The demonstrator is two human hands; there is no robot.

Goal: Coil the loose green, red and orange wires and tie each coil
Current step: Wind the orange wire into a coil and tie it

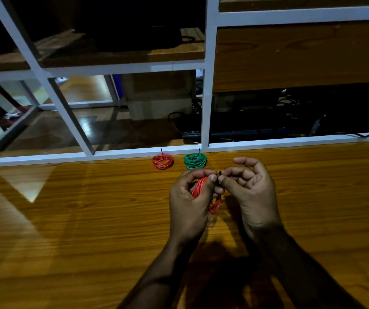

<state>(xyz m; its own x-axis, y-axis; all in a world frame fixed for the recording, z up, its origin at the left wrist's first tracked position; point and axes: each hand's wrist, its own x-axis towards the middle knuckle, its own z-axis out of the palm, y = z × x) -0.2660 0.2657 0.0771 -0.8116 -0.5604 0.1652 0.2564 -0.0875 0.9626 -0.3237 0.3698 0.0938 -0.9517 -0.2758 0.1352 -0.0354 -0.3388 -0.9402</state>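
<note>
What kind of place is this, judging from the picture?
Probably a workshop or office workbench: a wooden table with a white metal frame of wooden shelves, dark cables and equipment behind it, and tied wire coils.

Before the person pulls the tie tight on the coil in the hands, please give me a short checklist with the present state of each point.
1. Left hand grips the orange coil: ok.
2. Right hand pinches the black tie: ok.
3. Tie goes fully round the coil: cannot tell.
4. Red coil tied, lying apart: ok.
5. Green coil tied, lying apart: ok.
6. No loose loops: cannot tell.
</note>
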